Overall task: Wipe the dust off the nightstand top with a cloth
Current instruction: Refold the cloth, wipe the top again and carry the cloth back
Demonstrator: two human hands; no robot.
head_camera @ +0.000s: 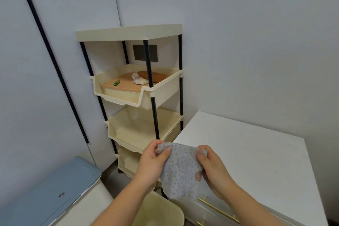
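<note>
A grey cloth with small dark dots point(180, 169) hangs spread between both hands, just off the left front corner of the white nightstand top point(256, 156). My left hand point(153, 161) pinches the cloth's upper left corner. My right hand point(211, 167) grips its upper right edge, with one fingertip showing through from behind. The cloth is in the air and does not touch the nightstand top, which lies bare to the right.
A cream tiered shelf rack point(135, 86) with black posts stands left of the nightstand, against the wall. Its upper tray holds a board, a green battery and small items. A blue-lidded bin point(55, 189) sits low left, a cream bucket point(161, 211) under my hands. Gold drawer handles point(218, 209) show below.
</note>
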